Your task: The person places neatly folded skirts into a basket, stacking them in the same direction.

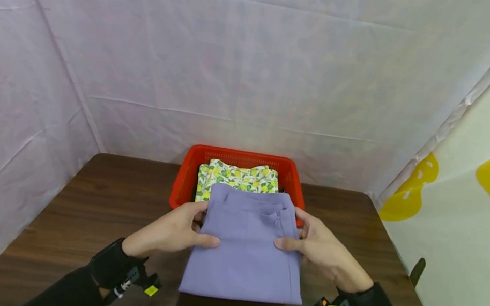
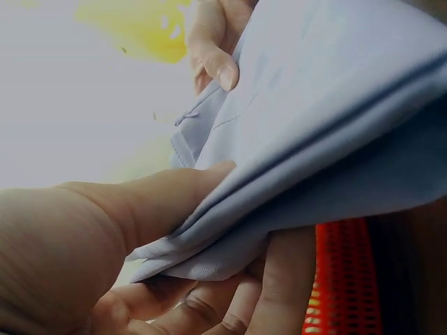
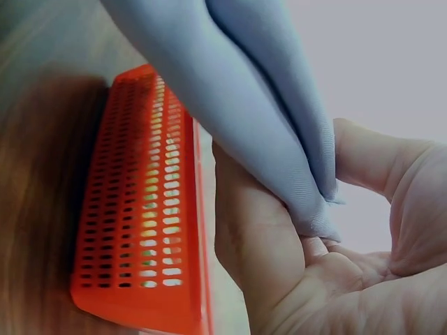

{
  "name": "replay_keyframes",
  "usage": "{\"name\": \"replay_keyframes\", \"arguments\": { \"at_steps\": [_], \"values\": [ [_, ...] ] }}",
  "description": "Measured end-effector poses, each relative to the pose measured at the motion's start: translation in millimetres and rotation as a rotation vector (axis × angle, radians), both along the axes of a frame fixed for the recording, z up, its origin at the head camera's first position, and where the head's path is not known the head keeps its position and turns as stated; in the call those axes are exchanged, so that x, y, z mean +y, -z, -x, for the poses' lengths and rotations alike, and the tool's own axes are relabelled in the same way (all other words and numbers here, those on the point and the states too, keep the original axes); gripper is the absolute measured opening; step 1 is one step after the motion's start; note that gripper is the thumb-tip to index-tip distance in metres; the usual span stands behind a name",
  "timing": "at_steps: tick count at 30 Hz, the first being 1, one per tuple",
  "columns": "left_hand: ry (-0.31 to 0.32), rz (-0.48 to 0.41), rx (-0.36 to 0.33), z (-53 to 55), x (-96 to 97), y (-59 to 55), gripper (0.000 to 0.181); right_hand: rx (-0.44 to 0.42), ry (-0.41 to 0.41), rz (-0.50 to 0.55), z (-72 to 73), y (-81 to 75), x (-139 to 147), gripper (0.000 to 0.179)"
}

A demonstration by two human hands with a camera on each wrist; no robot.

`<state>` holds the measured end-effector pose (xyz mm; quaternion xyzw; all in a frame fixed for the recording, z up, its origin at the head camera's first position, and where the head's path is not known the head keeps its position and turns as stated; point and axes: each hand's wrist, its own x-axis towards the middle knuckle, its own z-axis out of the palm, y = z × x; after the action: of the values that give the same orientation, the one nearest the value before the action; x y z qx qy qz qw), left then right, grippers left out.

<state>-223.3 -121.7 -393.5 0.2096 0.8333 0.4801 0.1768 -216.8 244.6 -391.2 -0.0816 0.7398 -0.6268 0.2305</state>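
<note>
Folded lavender trousers are held up between both hands, overlapping the front of a red basket in the head view. My left hand grips their left edge, thumb on top and fingers underneath. On the opposite edge my right hand pinches the cloth the same way. The left wrist view shows the layered folds between thumb and fingers. In the right wrist view the cloth hangs beside the basket's slotted wall. Behind the trousers, a folded lemon-print cloth lies in the basket.
The basket stands near the back edge of a dark wooden table. A pale sheet wall rises behind it, with another at the left. On the right hangs a white sheet with yellow shapes.
</note>
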Motion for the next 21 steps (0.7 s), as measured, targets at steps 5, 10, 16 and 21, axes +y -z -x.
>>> {"name": "replay_keyframes", "arguments": {
  "at_steps": [5, 10, 16, 21],
  "values": [
    [-0.046, 0.022, -0.003, 15.2, -3.3, -9.0, 0.095, 0.025, 0.043, -0.044, 15.7, -8.8, -1.7, 0.111],
    [-0.123, 0.038, -0.026, 32.6, -5.3, -16.0, 0.097, 0.027, 0.06, -0.054, 35.7, -15.5, -3.9, 0.113],
    [-0.168, 0.024, -0.04, 51.1, -7.8, -18.3, 0.092, 0.032, 0.066, -0.079, 60.5, -22.4, -8.2, 0.118],
    [-0.172, 0.016, -0.014, 67.1, -8.8, -21.8, 0.091, 0.043, 0.082, -0.126, 79.6, -27.8, -13.3, 0.118]
  ]
}}
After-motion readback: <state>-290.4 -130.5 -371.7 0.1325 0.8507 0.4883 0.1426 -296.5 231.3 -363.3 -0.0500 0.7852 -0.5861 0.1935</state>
